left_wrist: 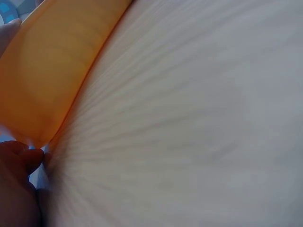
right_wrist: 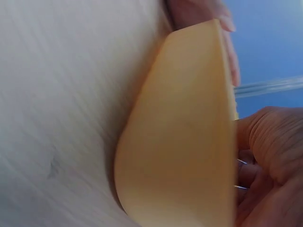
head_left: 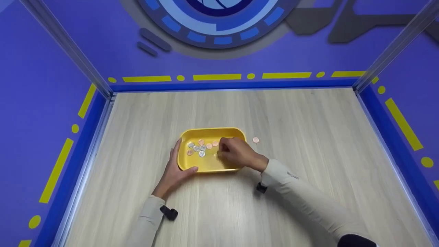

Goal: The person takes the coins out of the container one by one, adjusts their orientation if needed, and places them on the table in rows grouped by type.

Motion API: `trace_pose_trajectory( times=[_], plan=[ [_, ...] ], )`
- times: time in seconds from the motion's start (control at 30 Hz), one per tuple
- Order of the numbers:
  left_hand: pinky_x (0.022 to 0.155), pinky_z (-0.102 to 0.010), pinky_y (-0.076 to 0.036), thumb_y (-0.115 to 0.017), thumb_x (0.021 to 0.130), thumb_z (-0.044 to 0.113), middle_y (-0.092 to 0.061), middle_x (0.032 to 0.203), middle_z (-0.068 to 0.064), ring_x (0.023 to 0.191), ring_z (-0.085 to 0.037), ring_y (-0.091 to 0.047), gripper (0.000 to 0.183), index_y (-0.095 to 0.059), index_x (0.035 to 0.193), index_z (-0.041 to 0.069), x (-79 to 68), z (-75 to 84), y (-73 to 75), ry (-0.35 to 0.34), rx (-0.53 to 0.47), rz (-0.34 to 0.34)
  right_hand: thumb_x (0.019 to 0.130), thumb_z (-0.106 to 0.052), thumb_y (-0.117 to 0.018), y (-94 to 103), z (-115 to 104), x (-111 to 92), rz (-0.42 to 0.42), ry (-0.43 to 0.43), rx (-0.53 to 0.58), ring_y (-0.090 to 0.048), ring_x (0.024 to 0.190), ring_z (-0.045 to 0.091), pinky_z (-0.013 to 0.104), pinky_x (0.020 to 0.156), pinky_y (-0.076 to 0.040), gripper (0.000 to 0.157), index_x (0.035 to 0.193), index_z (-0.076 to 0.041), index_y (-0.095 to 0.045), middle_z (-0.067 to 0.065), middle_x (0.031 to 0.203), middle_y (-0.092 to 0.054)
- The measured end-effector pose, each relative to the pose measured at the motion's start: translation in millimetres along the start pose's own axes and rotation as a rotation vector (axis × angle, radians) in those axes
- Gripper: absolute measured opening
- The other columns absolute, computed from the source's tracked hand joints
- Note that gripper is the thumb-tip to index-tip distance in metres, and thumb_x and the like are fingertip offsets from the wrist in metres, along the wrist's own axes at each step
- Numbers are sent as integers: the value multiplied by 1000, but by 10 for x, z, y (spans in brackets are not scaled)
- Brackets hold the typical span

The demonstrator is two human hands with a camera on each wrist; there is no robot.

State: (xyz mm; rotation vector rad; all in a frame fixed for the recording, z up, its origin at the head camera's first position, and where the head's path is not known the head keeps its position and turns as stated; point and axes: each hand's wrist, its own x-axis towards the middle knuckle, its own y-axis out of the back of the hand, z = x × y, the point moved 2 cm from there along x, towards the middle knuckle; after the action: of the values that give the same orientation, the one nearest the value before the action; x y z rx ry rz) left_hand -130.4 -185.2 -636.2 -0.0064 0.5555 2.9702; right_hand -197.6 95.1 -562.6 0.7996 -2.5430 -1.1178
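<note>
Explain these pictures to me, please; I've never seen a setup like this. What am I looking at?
There's no robot here, just a person's bare hands. The wide picture comes from a camera on the person's head; the two close, tilted ones come from cameras on each wrist, mostly showing the tray's outside. On the wooden table sits a yellow tray with copper coins and silver coins inside. A lone copper coin lies outside, to its right. The left hand grips the tray's left end. The right hand is curled over the right part; I can't tell whether it holds anything.

Blue walls (head_left: 103, 44) border a pale wood-grain tabletop (head_left: 308, 137).
</note>
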Motion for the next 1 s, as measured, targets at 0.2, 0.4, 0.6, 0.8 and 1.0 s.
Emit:
trace_pose_trajectory(
  times=[0.2,0.4,0.6,0.8,1.0],
  plan=[
    [132,-62,-14,-94,86,41,-18,182,-13,169,-43,-4,124,-12,179,33,-10,-17,40,-1,-5,9,98,-2,-79,193,30,-96,49,10,67,-60,78,12,29,72,-51,10,95,-7,-71,1,87,-70],
    [132,-61,-13,-94,85,39,-19,181,-13,168,-44,-6,126,-11,179,31,-9,-29,66,-9,-9,20,101,-8,-81,335,74,-165,77,12,152,-64,78,12,27,72,-53,7,98,-8,-74,0,88,-74],
    [132,-63,-13,-94,84,40,-20,182,-15,168,-45,-4,127,-11,179,31,-11,-17,40,-3,-1,22,102,-8,-79,438,202,-257,121,15,212,-64,79,14,29,73,-54,4,102,-5,-76,1,90,-75],
    [132,-64,-11,-93,83,41,-17,182,-16,168,-46,0,127,-11,179,28,8,3,-6,-13,-7,0,100,-9,-81,532,350,-391,200,-20,243,-66,81,16,29,76,-55,5,101,-5,-77,2,90,-75],
    [132,-63,-13,-94,83,40,-18,182,-14,169,-44,-4,126,-12,179,29,-2,20,3,-20,-23,10,99,-9,-84,587,485,-475,243,-74,288,-68,80,18,27,76,-56,8,100,-4,-77,5,90,-77]
  ],
)
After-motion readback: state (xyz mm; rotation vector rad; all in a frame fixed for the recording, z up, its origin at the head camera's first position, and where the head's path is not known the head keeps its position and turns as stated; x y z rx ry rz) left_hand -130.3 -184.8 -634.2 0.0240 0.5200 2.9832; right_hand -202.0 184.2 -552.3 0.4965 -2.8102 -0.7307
